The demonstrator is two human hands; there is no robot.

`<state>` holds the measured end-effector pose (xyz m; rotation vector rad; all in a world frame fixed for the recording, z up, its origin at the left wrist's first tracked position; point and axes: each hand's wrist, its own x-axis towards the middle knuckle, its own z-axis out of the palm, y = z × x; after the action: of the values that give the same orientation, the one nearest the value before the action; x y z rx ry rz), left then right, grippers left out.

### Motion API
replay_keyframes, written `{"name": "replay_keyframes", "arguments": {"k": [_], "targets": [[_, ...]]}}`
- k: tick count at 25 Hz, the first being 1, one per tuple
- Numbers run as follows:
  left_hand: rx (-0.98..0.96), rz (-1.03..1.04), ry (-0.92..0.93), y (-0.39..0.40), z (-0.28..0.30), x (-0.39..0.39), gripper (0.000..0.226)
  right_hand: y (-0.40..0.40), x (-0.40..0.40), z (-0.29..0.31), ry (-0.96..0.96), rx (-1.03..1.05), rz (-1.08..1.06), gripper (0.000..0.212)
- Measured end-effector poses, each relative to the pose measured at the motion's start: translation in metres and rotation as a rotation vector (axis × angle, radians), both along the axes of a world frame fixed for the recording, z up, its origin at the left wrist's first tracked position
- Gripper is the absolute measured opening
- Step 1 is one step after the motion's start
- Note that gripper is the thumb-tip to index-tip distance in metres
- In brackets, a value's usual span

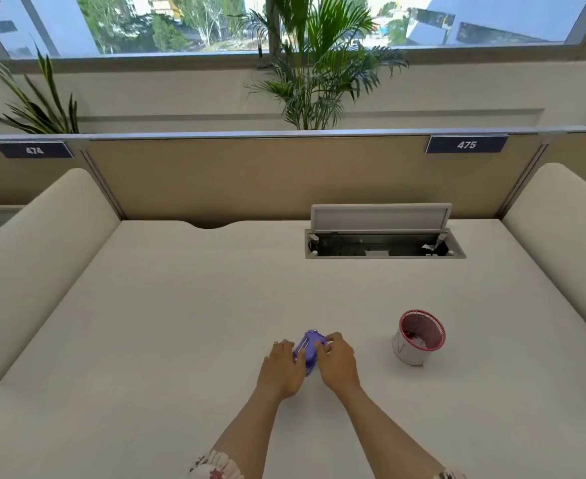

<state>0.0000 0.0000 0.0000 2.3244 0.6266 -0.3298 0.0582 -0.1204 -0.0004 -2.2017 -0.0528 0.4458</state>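
A small purple plastic object [308, 348] lies on the white desk [181, 323] near the front middle. My left hand [282, 369] grips its left side with curled fingers. My right hand [337, 361] holds its right side, the fingertips pinching the top edge. Most of the object's lower part is hidden between the two hands. I cannot tell what the purple object is.
A white cup with a red patterned rim [419, 337] stands to the right of my hands, something crumpled inside. An open cable hatch [384, 242] is set in the desk at the back right. Padded dividers flank both sides; a beige partition closes the back.
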Motion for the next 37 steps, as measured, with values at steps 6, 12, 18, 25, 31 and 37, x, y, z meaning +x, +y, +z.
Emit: {"name": "replay_keyframes", "arguments": {"k": [6, 12, 18, 25, 31, 37], "targets": [[-0.194, 0.122, -0.035, -0.001, -0.009, -0.003, 0.037, 0.019, 0.000, -0.002, 0.249, 0.019, -0.085, 0.023], [-0.340, 0.252, -0.082, -0.002, -0.006, -0.001, 0.031, 0.020, 0.001, 0.005, 0.324, 0.071, -0.162, 0.032], [-0.411, 0.444, -0.107, 0.003, 0.002, 0.006, 0.030, 0.012, 0.001, 0.024, 0.282, 0.110, -0.090, 0.015], [-0.729, 0.537, -0.155, 0.008, 0.017, 0.012, 0.020, -0.006, -0.011, 0.032, 0.163, 0.199, 0.136, 0.022], [-0.815, 0.450, -0.171, -0.001, 0.026, 0.006, 0.028, -0.014, -0.016, 0.033, -0.005, 0.314, -0.091, 0.015], [-0.808, 0.356, -0.161, -0.006, 0.031, 0.004, 0.025, -0.022, 0.011, 0.036, 0.125, 0.415, -0.173, 0.032]]}}
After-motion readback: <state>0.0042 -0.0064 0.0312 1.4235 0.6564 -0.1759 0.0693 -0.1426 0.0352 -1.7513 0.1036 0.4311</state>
